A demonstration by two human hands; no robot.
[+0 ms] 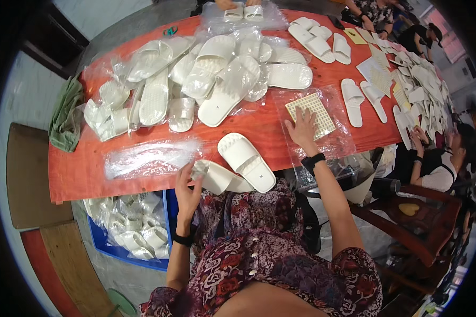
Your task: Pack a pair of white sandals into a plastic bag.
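My right hand (303, 129) lies with fingers spread on a yellowish sheet of small square stickers (325, 113). Beneath that sheet is a clear plastic bag (338, 137). At the table's near edge, my left hand (186, 193) has its fingers apart beside a white slipper (212, 177) that rests on its side; whether the fingertips touch it is hard to see. Its mate, another white slipper (243, 158), leans against it, sole down, with a small dark mark on its heel. Flat clear bags (148, 158) are stacked left of this pair.
Bagged white slippers (217, 79) are heaped across the red table (79, 174). Below its edge, a blue crate (103, 240) holds more. Loose slippers (353, 103) and sticker sheets (375, 76) lie rightward, near a seated co-worker (439, 164) and a wooden chair (418, 216).
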